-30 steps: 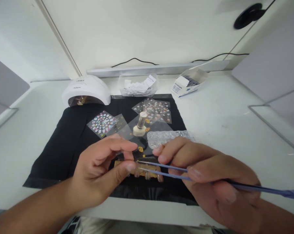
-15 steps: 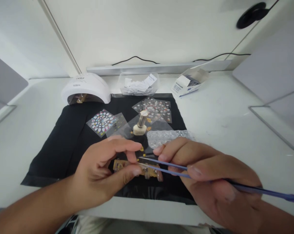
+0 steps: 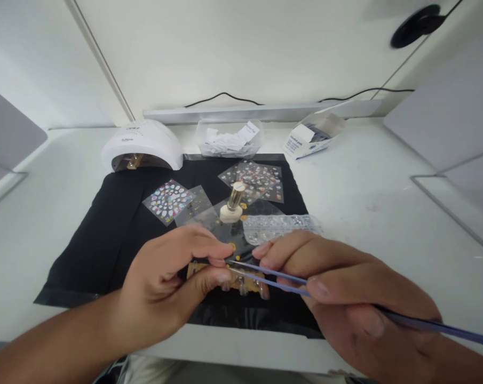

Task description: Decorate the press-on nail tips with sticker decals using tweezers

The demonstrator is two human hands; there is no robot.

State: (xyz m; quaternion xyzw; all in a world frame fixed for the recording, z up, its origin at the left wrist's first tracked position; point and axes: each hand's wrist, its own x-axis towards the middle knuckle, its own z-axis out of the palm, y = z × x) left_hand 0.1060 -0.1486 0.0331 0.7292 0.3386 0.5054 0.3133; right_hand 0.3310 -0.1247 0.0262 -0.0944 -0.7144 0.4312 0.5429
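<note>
My right hand is closed round a pair of blue tweezers, whose two pale tips are slightly apart and point left. At those tips is my left hand, its thumb and fingers brought together; whatever lies between them is too small or hidden to make out. Below and behind the fingertips, a tan holder with clear nail tips rests on the black mat, partly covered by my left hand. Beyond it stands a cream nail polish bottle with a shiny metallic cap, on clear sheeting with small yellow pieces.
A white nail lamp sits at back left with a tan piece inside. Nail sticker sheets lie on the mat, and a clear compartment case is by my right hand. Behind are a clear tub and an alcohol pad box.
My left thumb and fingers have drawn closer together. The tweezers stay at the left fingertips, with my right hand shifted slightly. The view has moved a little.
</note>
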